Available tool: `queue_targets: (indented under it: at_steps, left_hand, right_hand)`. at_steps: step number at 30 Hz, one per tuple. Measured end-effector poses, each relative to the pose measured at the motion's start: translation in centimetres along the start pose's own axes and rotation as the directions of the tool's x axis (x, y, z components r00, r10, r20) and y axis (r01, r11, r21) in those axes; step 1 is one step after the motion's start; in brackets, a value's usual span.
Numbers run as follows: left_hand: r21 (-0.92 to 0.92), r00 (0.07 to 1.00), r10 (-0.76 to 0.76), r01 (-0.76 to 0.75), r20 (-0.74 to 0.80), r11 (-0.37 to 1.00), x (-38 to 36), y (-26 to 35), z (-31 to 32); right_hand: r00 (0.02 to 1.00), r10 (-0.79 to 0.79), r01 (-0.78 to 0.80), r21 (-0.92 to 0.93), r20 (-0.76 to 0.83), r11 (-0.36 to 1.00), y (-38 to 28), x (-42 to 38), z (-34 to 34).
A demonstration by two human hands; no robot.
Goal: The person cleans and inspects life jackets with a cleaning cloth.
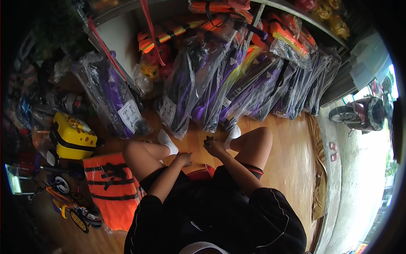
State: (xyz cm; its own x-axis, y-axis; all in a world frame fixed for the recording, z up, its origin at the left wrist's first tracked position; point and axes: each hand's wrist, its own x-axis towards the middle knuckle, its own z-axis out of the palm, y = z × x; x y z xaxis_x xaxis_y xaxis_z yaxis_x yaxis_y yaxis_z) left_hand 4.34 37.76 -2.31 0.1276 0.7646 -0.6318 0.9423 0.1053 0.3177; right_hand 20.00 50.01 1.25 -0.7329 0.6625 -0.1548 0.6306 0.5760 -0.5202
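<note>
My left hand (185, 159) hangs low between my knees, its fingers curled in. What it holds, if anything, is too small to make out. Slightly farther forward, my right hand (214, 147) is closed too, with a small dark spot at its fingertips that I cannot name. A red object (202, 174) lies between my thighs, mostly covered by my clothes and arms. Ahead of my hands, purple and black items in clear plastic bags (175, 95) lean in a row. Beside my left leg lies an orange vest with black straps (113, 184).
A yellow spotted case (75, 135) and a small orange bike (63, 197) stand at the left. Orange vests (287, 36) are piled on the shelf above the bags. Wood floor (289, 169) runs to a brown cloth (318, 173); a motorbike (359, 114) is outside at right.
</note>
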Motion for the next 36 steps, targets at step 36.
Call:
queue_targets:
  at_steps: [36]
  left_hand:
    - [-0.712,0.847,-0.221,-0.234,-0.483,0.662,-0.3,2.9,-4.8]
  right_hand:
    - [0.894,0.335,-0.008,0.735,-0.299,0.678,-0.1,2.9,-0.7]
